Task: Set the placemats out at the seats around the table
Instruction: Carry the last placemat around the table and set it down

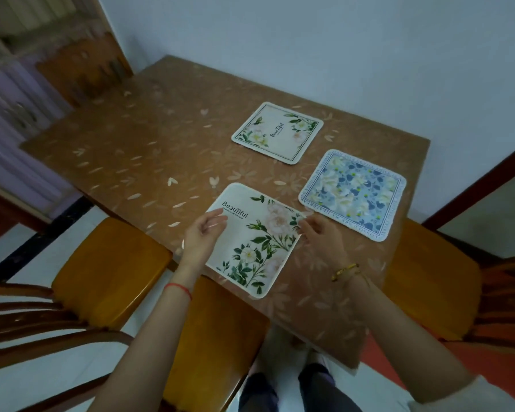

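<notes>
Both of my hands hover loosely open at the near white floral placemat (252,239): left hand (201,237) over its left edge, right hand (318,237) by its right edge. Blue placemat (353,194) and another white one (277,132) lie farther along the table (149,138).

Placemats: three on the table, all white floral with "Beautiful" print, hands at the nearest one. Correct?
Not quite. Head view shows three placemats, but only two are white "Beautiful" florals: the near placemat and the far placemat. The right placemat is blue floral. Left hand and right hand are at the nearest one.
</notes>
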Demonstrator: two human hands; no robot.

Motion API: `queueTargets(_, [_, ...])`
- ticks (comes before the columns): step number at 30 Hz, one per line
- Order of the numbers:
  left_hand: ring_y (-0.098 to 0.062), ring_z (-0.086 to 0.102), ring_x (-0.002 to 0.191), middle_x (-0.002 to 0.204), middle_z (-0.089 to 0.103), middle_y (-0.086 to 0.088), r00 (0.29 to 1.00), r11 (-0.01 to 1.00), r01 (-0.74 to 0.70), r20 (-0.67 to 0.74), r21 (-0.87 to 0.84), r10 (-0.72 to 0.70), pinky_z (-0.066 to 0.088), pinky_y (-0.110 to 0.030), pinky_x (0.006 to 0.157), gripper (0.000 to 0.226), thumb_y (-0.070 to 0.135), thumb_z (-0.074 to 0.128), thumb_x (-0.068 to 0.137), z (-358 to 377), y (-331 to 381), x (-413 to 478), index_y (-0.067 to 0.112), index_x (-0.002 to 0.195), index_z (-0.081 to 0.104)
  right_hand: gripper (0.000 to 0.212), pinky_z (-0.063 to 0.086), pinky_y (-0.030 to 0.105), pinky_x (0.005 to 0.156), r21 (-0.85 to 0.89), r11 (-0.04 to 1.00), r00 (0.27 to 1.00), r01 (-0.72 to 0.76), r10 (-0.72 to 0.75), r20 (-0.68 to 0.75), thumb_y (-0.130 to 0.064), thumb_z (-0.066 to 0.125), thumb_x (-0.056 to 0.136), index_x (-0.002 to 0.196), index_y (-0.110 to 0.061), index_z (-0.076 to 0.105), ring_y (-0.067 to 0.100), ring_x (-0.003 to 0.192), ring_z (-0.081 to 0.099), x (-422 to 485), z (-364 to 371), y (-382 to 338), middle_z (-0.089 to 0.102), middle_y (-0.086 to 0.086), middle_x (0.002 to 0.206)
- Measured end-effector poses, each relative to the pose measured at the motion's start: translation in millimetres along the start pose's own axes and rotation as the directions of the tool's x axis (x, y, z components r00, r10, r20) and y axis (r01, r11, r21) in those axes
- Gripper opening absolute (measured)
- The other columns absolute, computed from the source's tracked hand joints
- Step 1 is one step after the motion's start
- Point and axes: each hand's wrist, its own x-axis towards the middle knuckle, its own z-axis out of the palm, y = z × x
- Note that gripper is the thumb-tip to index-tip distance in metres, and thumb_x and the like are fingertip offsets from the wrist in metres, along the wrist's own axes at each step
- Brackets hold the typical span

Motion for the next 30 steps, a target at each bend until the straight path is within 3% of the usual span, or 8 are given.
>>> queueTargets(3, [-0.022,0.065,0.114,0.115,0.072,-0.004,1.0,1.0,-0.023,-0.007,-0.018,0.023,0.051,-0.04,0.101,0.034,0.018,0.067,0.091,28,22,3,0.016,0.125,0.065,0.023,0.054,0.034,0.073,-0.035,0.998,0.999,0.051,-0.051,0.01,-0.026,0.061,0.094,0.098,-0.006,0.07,0.022,0.079,0.067,23,-29,-10,0.073,0.009,0.089])
queueTargets(7, [-0.017,0.07,0.101,0.112,0.072,-0.011,0.998,0.995,-0.038,-0.057,-0.096,0.032,0.054,-0.025,0.083,0.035,0.018,0.066,0.092,77,47,13,0.012,0.127,0.062,0.026,0.057,0.045,0.084,-0.059,0.993,0.994,0.104,-0.101,0.047,-0.024,0.059,0.096,0.104,-0.002,0.069,0.03,0.092,0.068,67,-70,-19,0.072,0.017,0.098])
queueTargets(9, [-0.015,0.07,0.095,0.111,0.071,-0.015,0.995,0.993,-0.032,-0.098,-0.117,0.021,0.055,-0.03,0.086,0.036,0.019,0.066,0.092,101,59,19,0.011,0.127,0.062,0.028,0.055,0.048,0.087,-0.075,0.987,0.986,0.145,-0.138,0.093,-0.024,0.058,0.097,0.107,0.0,0.067,0.034,0.097,0.067,93,-89,-23,0.07,0.02,0.103])
queueTargets(15, [-0.028,0.065,0.112,0.119,0.068,-0.014,0.979,0.989,0.019,-0.198,-0.145,-0.048,0.053,-0.042,0.098,0.033,0.021,0.065,0.093,161,81,43,0.015,0.125,0.061,0.027,0.054,0.051,0.087,-0.107,0.969,0.965,0.221,-0.202,0.17,-0.024,0.058,0.096,0.104,0.0,0.067,0.037,0.094,0.067,161,-128,-38,0.07,0.022,0.099])
queueTargets(21, [-0.026,0.062,0.117,0.12,0.068,-0.007,0.959,0.986,0.079,-0.258,-0.147,-0.115,0.047,-0.049,0.105,0.039,0.023,0.066,0.091,185,93,70,0.014,0.128,0.06,0.029,0.053,0.053,0.09,-0.08,0.97,0.958,0.23,-0.211,0.192,-0.023,0.057,0.097,0.108,0.002,0.067,0.04,0.098,0.065,218,-135,-49,0.069,0.025,0.102])
queueTargets(24, [-0.025,0.062,0.117,0.123,0.068,-0.008,0.953,0.981,0.103,-0.265,-0.163,-0.144,0.047,-0.048,0.106,0.041,0.025,0.067,0.09,188,95,88,0.015,0.129,0.06,0.026,0.054,0.04,0.083,-0.075,0.972,0.963,0.222,-0.207,0.172,-0.023,0.059,0.096,0.106,-0.001,0.068,0.03,0.089,0.065,242,-133,-52,0.07,0.016,0.1])
queueTargets(26, [-0.024,0.062,0.117,0.123,0.067,-0.007,0.95,0.979,0.107,-0.273,-0.173,-0.152,0.047,-0.047,0.106,0.043,0.025,0.067,0.09,192,96,105,0.014,0.131,0.058,0.026,0.045,0.028,0.081,-0.105,0.962,0.958,0.251,-0.231,0.17,-0.024,0.059,0.095,0.107,-0.003,0.068,0.016,0.086,0.058,264,-130,-54,0.066,0.006,0.096])
queueTargets(30, [-0.021,0.061,0.107,0.122,0.065,-0.01,0.936,0.966,0.124,-0.298,-0.228,-0.19,0.049,-0.042,0.103,0.046,0.017,0.067,0.091,204,101,138,0.007,0.134,0.054,0.026,0.044,0.026,0.078,-0.133,0.963,0.962,0.235,-0.21,0.175,-0.027,0.059,0.094,0.106,-0.006,0.069,0.012,0.083,0.055,312,-125,-55,0.064,0.001,0.089])
